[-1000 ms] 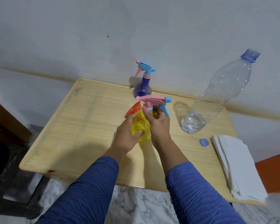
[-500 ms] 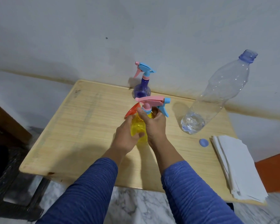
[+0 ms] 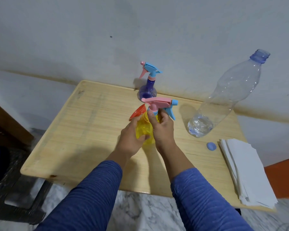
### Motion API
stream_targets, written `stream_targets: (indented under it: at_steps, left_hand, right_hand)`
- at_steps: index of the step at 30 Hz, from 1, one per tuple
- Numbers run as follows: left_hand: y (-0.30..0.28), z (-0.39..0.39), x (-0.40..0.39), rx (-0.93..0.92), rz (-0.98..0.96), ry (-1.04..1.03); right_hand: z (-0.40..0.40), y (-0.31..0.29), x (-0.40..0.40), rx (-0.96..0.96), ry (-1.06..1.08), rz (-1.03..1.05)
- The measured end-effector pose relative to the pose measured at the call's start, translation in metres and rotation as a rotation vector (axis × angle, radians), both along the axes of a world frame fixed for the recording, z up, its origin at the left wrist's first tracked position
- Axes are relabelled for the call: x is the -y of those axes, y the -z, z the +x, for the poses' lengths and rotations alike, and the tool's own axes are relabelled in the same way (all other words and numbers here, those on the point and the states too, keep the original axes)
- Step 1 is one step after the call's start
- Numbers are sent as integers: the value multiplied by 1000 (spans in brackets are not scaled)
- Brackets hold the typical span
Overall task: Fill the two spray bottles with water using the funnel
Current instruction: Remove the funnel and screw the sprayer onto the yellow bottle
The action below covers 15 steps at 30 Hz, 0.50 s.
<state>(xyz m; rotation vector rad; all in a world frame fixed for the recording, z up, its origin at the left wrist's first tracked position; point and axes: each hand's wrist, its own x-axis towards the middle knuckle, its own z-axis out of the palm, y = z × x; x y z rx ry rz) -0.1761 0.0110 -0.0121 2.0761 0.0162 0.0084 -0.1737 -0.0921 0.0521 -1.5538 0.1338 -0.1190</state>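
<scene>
Behind the wooden table (image 3: pixel 83 130) stands a pale wall (image 3: pixel 90 39), a little stained near the bottom. Under the table edge I see a marble floor (image 3: pixel 140 209).

At the middle of the table I hold the yellow bottle (image 3: pixel 143 129) upright with both hands. My left hand (image 3: pixel 132 139) wraps around its body from the left side, the thumb lying across the front. My right hand (image 3: pixel 163 129) is curled at the neck of the bottle, where thumb and fingers pinch the collar just under the pink and blue spray head (image 3: pixel 158 103). The trigger of this head points to the right.

An orange funnel (image 3: pixel 138 112) shows just behind my left hand, touching the left side of the yellow bottle; I cannot tell if it lies on the table or leans.

A purple bottle (image 3: pixel 148 90) stands at the far edge, close to the wall, with its spray head on.

To the right stands a big clear bottle (image 3: pixel 223 97) without cap, with only a little water at the bottom. Its blue cap (image 3: pixel 211 145) lies on the table near it, just beside a stack of white papers (image 3: pixel 247 170) at the right edge.
</scene>
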Motion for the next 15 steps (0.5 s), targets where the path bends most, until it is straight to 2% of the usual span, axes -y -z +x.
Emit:
stream_targets:
  at_steps: [8,13,15]
  left_hand:
    - [2,1,-1,6,28,2]
    - [3,2,-1,-8,15,-9]
    - [1,2,0,-17,6,-35]
  right_hand:
    - [-7,1,-21,2,198,-93]
    - [-32,1,-37,-75,513,178]
    - [-31,-4,-40,-59,555,204]
